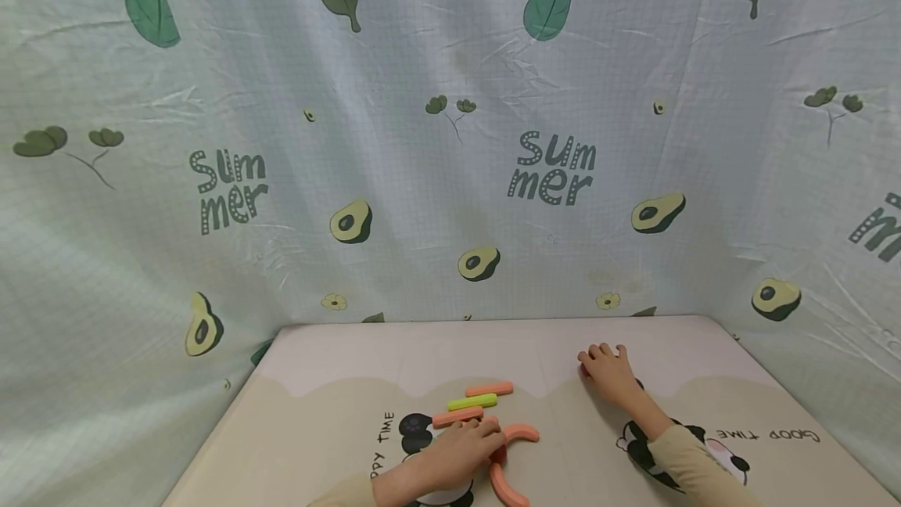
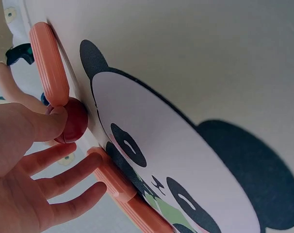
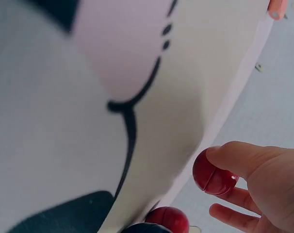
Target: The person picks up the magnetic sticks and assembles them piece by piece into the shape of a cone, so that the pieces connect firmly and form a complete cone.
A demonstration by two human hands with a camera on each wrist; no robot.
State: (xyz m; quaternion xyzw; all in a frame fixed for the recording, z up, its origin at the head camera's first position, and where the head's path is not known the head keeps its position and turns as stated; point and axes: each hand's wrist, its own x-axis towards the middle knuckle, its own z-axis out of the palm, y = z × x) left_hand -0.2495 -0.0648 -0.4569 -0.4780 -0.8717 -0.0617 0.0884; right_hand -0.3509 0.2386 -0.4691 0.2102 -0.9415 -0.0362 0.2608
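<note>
My left hand [image 1: 461, 451] has its thumb and a finger on a red ball [image 2: 75, 121], pinching it low over the table. An orange ribbed stick [image 2: 49, 63] meets that ball; in the head view, curved orange sticks [image 1: 508, 485] lie beside it. The other left fingers spread near a straight orange stick [image 2: 113, 175]. Farther right, my right hand [image 1: 611, 375] pinches a second red ball [image 3: 212, 171] between thumb and fingers. Below it in the right wrist view are another red ball [image 3: 169, 221] and a dark ball [image 3: 146, 228], both partly cut off by the frame.
Beyond the left hand lie a yellow-green stick [image 1: 472, 402] and a straight orange stick [image 1: 489, 389]. The table cover [image 1: 331, 413] carries printed pandas and words. A curtain [image 1: 422, 178] with avocado and leaf prints hangs behind the table and at its sides.
</note>
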